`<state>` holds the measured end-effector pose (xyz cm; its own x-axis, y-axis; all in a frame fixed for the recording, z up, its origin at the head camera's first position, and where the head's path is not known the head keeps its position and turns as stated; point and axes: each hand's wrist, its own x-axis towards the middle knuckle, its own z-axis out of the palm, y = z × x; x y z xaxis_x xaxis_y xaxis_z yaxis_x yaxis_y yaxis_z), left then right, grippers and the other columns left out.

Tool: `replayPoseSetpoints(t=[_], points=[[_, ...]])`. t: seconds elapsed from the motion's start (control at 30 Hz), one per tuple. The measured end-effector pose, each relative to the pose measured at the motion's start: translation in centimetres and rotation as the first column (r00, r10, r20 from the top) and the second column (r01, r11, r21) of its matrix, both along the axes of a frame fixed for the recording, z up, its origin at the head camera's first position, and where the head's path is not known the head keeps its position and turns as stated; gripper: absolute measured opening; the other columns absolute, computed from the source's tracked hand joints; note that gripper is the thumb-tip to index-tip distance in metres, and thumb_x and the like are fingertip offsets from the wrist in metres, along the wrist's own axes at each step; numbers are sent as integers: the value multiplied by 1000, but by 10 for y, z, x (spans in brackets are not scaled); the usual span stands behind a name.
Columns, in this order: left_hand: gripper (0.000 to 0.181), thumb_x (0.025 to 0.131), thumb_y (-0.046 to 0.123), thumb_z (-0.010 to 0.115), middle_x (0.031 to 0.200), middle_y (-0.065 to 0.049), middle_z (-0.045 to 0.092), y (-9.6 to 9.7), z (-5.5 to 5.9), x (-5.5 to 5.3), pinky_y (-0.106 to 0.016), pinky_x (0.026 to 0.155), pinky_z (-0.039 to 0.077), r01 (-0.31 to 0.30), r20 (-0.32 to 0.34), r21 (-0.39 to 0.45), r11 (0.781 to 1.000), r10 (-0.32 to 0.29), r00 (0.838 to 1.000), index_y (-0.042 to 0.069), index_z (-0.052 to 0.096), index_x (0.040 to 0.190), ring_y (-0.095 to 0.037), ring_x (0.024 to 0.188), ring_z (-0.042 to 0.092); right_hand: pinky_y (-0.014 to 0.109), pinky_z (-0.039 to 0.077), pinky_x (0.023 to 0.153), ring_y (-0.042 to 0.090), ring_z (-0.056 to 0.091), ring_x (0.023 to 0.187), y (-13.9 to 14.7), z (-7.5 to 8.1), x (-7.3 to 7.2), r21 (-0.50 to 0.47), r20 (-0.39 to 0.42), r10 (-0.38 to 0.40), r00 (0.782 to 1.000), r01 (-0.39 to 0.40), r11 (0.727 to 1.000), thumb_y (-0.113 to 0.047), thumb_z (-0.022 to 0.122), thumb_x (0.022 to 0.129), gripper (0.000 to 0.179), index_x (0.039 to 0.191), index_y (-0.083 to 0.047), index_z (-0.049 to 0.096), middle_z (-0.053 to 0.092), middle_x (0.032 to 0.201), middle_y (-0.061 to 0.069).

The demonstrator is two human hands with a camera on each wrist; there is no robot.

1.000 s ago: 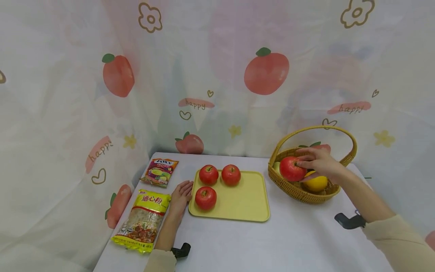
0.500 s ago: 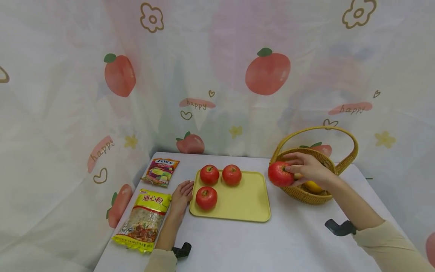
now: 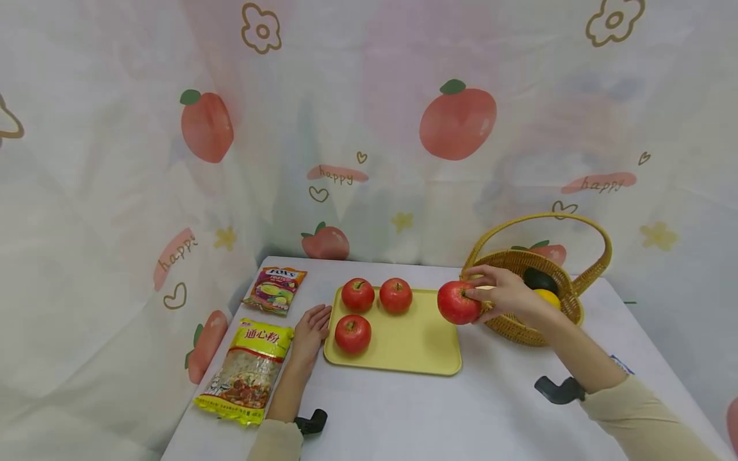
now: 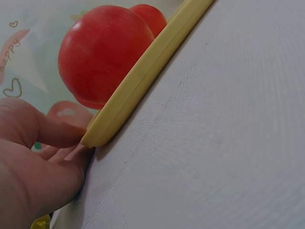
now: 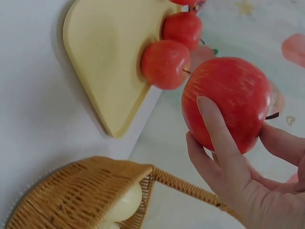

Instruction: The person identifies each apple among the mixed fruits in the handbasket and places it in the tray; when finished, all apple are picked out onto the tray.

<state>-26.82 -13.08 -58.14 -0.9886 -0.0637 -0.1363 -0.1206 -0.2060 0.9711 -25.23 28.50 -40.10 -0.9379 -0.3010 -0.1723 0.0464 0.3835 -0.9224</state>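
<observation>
A red apple (image 3: 458, 303) is held between the thumb and fingers of my right hand (image 3: 506, 297), up above the right edge of the yellow tray (image 3: 412, 346). In the right wrist view, this apple (image 5: 228, 102) shows its stem pointing right. Three other red apples sit on the tray: one apple (image 3: 358, 295) at the back left, one (image 3: 395, 296) beside it, and one (image 3: 353, 334) in front. My left hand (image 3: 309, 336) touches the tray's left rim, and the left wrist view shows its fingers against the corner of the tray (image 4: 128, 90).
A wicker basket (image 3: 513, 330) with a tall handle stands right of the tray, holding a dark green fruit (image 3: 541, 280), a yellow fruit (image 3: 548, 298) and pale round items (image 5: 125, 202). At the left lie a candy bag (image 3: 275, 290) and a pasta bag (image 3: 248, 371).
My right hand has carried the apple leftward from over the basket to the tray's right edge, uncovering the dark green fruit. The left hand has stayed at the tray's rim.
</observation>
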Motion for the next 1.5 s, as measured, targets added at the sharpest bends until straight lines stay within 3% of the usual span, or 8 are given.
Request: replayPoseSetpoints(t=[0.4,0.7,1.2,1.5], points=[[63,96,-19,50,154,-20,51,3,0,-1,-43,118,42,0,9,-15,1000,1,1000,1,41,155,-33,145,49,57,64,75,51,60,121,-26,-6,0,-44,12,34,999,-33,998,-7,67,101,58,151,3,41,47,146,36],[62,95,-19,50,153,-20,52,3,0,-3,-42,118,42,-8,-2,-14,1000,8,1000,2,43,153,-32,144,49,57,63,79,43,62,121,-44,-12,2,-81,42,60,997,-56,995,-10,65,102,57,152,3,40,47,148,33],[62,96,-18,50,155,-20,51,1,4,-1,-43,118,41,1,8,-15,1000,-1,1000,1,42,154,-33,145,48,61,63,76,45,61,122,-73,-35,3,-135,70,69,995,-60,989,-7,65,101,54,149,3,44,50,145,32],[61,97,-17,51,154,-19,52,0,-1,-1,-42,118,42,3,14,-15,1000,-3,1000,2,43,154,-32,144,49,63,61,78,47,58,126,-86,-53,2,-132,104,44,994,-31,991,-7,67,100,56,150,4,44,51,145,30]])
